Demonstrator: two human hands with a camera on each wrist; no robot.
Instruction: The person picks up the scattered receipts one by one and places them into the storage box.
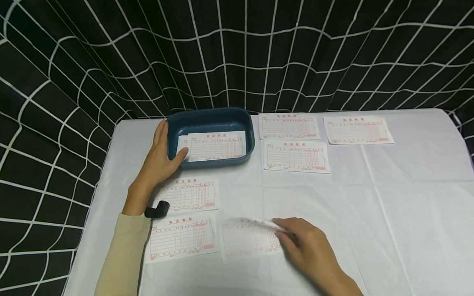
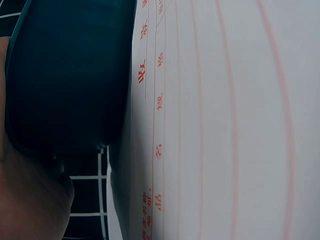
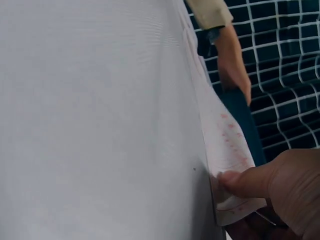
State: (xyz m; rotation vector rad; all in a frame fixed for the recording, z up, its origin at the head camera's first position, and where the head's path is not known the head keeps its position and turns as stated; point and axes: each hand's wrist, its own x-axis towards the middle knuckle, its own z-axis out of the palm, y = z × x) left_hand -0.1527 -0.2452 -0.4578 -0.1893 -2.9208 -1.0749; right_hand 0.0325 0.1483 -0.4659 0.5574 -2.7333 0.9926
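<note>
At the left end of a dark blue plastic bin, my left hand grips its corner, the thumb over the near rim and the fingers along the outer side. Inside the bin lie white receipt slips printed in red. My right hand pinches the right end of a receipt slip between thumb and fingers. That end is raised and bent, blurred in the head view, above printed paper on the table. From the right wrist, the thumb presses on the slip's printed face.
Two receipt slips lie at the left, an upper one and a lower one, near my left forearm. Three more sit right of the bin, including one farthest right. A white cloth covers the table; a black white-gridded curtain stands behind.
</note>
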